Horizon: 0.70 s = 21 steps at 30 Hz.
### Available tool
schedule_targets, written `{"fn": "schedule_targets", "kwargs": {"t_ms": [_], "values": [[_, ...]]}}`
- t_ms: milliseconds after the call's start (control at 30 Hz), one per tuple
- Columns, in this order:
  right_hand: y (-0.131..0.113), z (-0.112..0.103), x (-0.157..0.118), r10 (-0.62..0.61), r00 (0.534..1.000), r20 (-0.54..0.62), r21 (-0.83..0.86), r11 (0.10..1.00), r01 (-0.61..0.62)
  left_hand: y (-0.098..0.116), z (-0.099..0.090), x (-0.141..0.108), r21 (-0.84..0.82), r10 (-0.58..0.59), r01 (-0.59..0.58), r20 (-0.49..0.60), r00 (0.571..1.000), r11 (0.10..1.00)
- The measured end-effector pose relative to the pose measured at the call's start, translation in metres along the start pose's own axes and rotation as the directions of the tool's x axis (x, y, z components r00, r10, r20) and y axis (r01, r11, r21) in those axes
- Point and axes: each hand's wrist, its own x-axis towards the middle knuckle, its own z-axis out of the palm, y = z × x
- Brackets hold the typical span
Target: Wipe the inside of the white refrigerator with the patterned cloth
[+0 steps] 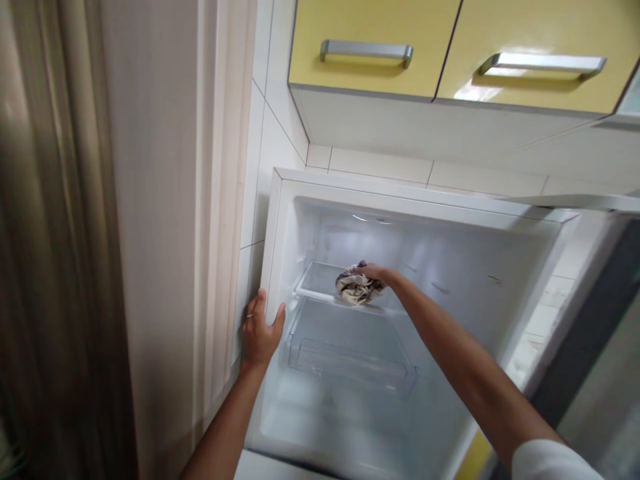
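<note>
My right hand (374,271) is closed on a crumpled beige-and-dark cloth (357,287) inside an open white refrigerator (274,220). The cloth is at the front part of a glass shelf (320,277) with a white front edge. Against the refrigerator's left front edge rests my left hand (263,330), its thumb and fingers spread, a ring on one finger. Lower in the compartment is a clear plastic drawer (350,363). My right forearm crosses the compartment's right side and covers part of it.
Yellow cabinets (375,20) with metal handles hang above the refrigerator. Its open door (590,320) stands at the right. To the left are a pale door frame (165,200) and a brown curtain (55,233). White tiles (380,160) cover the wall behind.
</note>
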Motion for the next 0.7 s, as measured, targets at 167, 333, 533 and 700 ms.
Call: {"fn": "schedule_targets", "kwargs": {"t_ms": [167, 333, 533, 700], "values": [[0.0, 0.017, -0.064, -0.087, 0.99, 0.108, 0.036, 0.996, 0.083, -0.002, 0.003, -0.004, -0.06, -0.081, 0.086, 0.073, 0.994, 0.995], [0.025, 0.039, -0.141, -0.214, 0.956, 0.201, 0.078, 0.976, 0.203, -0.001, 0.003, -0.003, -0.114, -0.184, 0.201, 0.138, 0.973, 0.973], [0.091, 0.089, -0.228, -0.334, 0.897, 0.291, 0.292, 0.923, 0.249, 0.001, 0.001, 0.0, -0.165, -0.246, 0.279, 0.191, 0.95, 0.946], [0.164, 0.125, -0.279, -0.237, 0.931, 0.279, 0.404, 0.908, 0.11, 0.0, 0.0, 0.001, -0.182, -0.309, 0.365, 0.274, 0.911, 0.913]]}}
